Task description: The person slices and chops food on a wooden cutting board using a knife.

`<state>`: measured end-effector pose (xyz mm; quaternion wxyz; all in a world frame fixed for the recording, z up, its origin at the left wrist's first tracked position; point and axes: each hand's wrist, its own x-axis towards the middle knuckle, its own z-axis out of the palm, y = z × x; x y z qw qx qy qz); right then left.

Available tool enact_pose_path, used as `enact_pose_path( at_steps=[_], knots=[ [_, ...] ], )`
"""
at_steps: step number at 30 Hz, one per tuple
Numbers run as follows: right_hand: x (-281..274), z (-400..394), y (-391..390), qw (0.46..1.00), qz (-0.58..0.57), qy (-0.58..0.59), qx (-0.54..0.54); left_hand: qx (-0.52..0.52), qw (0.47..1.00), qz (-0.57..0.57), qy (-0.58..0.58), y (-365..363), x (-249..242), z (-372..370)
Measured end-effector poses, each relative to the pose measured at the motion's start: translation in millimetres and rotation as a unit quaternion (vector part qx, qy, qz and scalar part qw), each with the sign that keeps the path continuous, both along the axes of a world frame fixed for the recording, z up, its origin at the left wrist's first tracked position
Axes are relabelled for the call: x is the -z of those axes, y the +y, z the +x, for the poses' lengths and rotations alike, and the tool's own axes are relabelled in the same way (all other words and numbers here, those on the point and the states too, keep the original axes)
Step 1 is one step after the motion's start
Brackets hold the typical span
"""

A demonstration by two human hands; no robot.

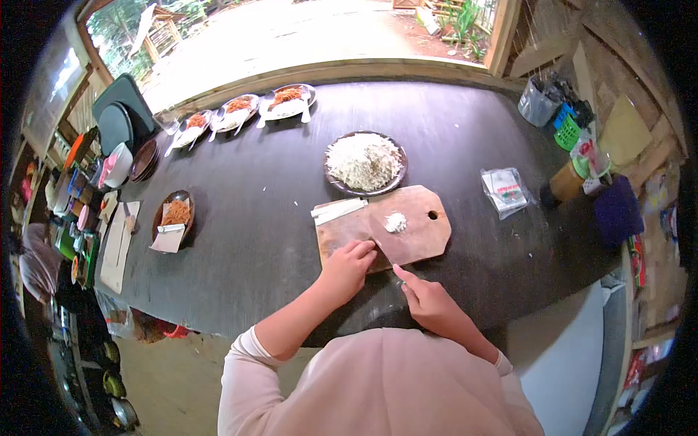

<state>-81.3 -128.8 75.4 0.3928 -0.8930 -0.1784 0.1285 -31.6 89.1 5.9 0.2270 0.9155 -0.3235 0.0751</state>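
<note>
Your hands are cutting something small on the wooden board.
Your left hand (347,267) curls down on the board (383,227), fingers pressed together over a bit too small to name; your right hand (429,301) pinches a knife. The white bits (395,221) look soft and light, so hold gently.

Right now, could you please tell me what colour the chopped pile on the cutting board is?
White; the chopped pile on the brown wooden cutting board shows best in the head view.

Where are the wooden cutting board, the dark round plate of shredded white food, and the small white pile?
wooden cutting board (425,225): head view, bare right part.
dark round plate of shredded white food (401,161): head view, right rim.
small white pile (395,222): head view, centre.
</note>
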Motion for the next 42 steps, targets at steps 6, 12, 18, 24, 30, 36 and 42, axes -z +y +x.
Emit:
enact_pose_path(
  at_steps=[6, 12, 18, 24, 30, 36, 42],
  knots=[
    [10, 0, -4, 1.000, 0.015, -0.012, -0.002, -0.011, 1.000, 0.019, 0.015, -1, -5, -1],
    [9, 3, -5, 1.000, 0.023, -0.017, -0.009, -0.013, 1.000, 0.014, 0.012, -1, -4, -1],
    [26, 15, -1, 0.998, 0.037, -0.053, -0.014, -0.012, 1.000, 0.000, -0.006, -2, -5, -3],
    [7, 13, -1, 0.999, 0.043, -0.025, -0.015, -0.016, 1.000, 0.009, 0.002, -1, -6, -2],
    [22, 21, 5, 0.999, 0.039, -0.014, -0.004, -0.017, 1.000, 0.001, 0.003, -3, -7, -4],
    [-7, 18, 3, 0.998, 0.032, 0.055, -0.001, -0.012, 1.000, 0.008, 0.011, 0, -6, -2],
    [24, 24, 6, 0.996, 0.080, -0.040, -0.012, -0.019, 1.000, 0.011, 0.016, -3, -7, -6]
  ],
)
